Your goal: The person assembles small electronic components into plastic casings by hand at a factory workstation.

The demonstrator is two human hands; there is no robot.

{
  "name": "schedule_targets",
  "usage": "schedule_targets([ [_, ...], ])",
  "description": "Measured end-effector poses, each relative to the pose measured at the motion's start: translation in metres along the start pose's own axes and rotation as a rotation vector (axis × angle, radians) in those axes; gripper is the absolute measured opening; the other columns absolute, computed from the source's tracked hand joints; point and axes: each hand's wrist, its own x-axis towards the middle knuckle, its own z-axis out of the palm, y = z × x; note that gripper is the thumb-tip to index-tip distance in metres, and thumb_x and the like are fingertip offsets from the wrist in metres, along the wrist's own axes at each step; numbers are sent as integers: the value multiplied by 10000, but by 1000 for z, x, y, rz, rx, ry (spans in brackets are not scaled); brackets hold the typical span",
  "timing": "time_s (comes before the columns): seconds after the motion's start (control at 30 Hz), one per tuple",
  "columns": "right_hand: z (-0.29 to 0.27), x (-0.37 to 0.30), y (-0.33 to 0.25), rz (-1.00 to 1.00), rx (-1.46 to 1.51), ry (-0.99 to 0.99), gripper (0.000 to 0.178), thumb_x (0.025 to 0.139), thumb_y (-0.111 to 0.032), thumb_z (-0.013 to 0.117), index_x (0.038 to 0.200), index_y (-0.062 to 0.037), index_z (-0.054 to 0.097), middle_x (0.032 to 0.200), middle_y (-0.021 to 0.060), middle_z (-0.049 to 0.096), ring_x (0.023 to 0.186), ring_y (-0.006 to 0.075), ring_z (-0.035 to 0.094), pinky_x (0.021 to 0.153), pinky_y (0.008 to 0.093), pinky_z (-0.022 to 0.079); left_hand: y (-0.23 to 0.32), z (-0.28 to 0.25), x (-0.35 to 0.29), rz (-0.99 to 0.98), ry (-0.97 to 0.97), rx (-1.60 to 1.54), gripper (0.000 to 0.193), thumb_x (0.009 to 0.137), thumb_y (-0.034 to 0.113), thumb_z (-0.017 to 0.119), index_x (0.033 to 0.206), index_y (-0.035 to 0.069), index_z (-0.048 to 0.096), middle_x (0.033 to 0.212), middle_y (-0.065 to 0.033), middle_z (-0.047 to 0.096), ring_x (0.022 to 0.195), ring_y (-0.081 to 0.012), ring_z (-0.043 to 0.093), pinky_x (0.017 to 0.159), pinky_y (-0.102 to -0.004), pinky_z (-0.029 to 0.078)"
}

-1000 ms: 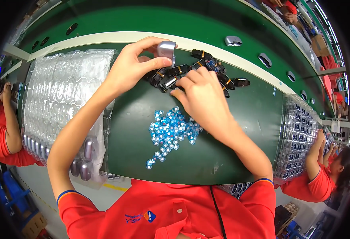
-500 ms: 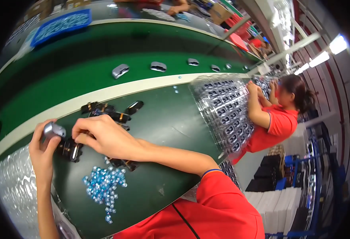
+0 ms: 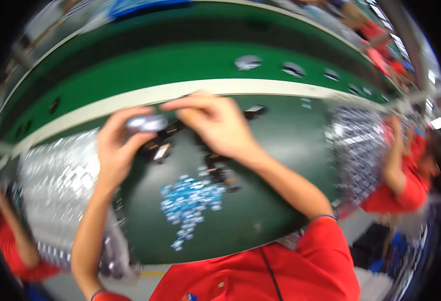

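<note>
My left hand (image 3: 117, 145) grips a small silver-grey shell-like housing (image 3: 147, 123) between thumb and fingers, above the green table (image 3: 285, 150). Just right of it, my right hand (image 3: 218, 125) has its thumb and index finger drawn close together by the housing. Anything between those fingertips is too blurred to make out. Dark parts with light strips (image 3: 161, 152) lie under and beside the hands, and more dark pieces (image 3: 223, 174) sit below my right wrist. A glossy black piece (image 3: 255, 111) is past my right knuckles. Nearer me spreads a pile of small clear-blue pieces (image 3: 190, 198).
Beyond a pale rail (image 3: 275, 86) runs a green conveyor belt (image 3: 190, 62) carrying several grey housings (image 3: 248, 62). Clear plastic trays stand left (image 3: 60, 165) and right (image 3: 358, 150), the right ones filled. People in red (image 3: 401, 185) work on both sides.
The view has swung left, so the scene sits further right and a person at the left now shows. The housing stays in my left hand; my right fingers have moved up from the dark parts.
</note>
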Motion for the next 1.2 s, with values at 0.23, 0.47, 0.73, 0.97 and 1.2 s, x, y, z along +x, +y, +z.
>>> schedule_targets([
  [0.23, 22, 5, -3, 195, 377, -90, 254, 896, -42, 657, 1142, -11, 604, 905, 47, 636, 782, 83, 597, 713, 231, 487, 13, -8, -6, 176, 32, 234, 349, 745, -32, 746, 1082, 46, 703, 1078, -76, 691, 964, -194, 646, 802, -301, 533],
  [0.47, 25, 8, -6, 225, 211, -111, 223, 863, -41, 686, 1063, -13, 591, 843, 41, 660, 746, 91, 651, 697, 216, 518, 28, -9, -7, 258, -68, 467, 344, 706, -96, 711, 1029, 22, 708, 1112, -120, 703, 1065, -242, 647, 940, -345, 507],
  [0.73, 35, 0, 4, -10, 131, 84, 113, 831, -18, 622, 928, 29, 655, 769, 145, 711, 714, 145, 700, 651, 286, 551, 28, 1, -6, 415, -78, 666, 323, 689, -78, 680, 998, 5, 723, 1070, -134, 726, 1051, -315, 654, 957, -402, 479],
  [0.97, 39, -2, 5, -125, 241, 137, 66, 817, 27, 602, 868, 46, 567, 661, 157, 642, 603, 187, 661, 572, 316, 513, 31, 7, -14, 420, -63, 700, 354, 670, -110, 669, 1010, -14, 697, 1084, -143, 706, 1045, -325, 636, 969, -413, 468],
  [1.2, 32, -8, -2, 16, 435, 64, 61, 839, 16, 612, 857, 59, 572, 667, 120, 655, 591, 143, 648, 552, 282, 507, 32, 5, -8, 302, -28, 622, 370, 664, -109, 657, 1024, -26, 672, 1071, -145, 689, 1053, -304, 623, 975, -390, 456],
])
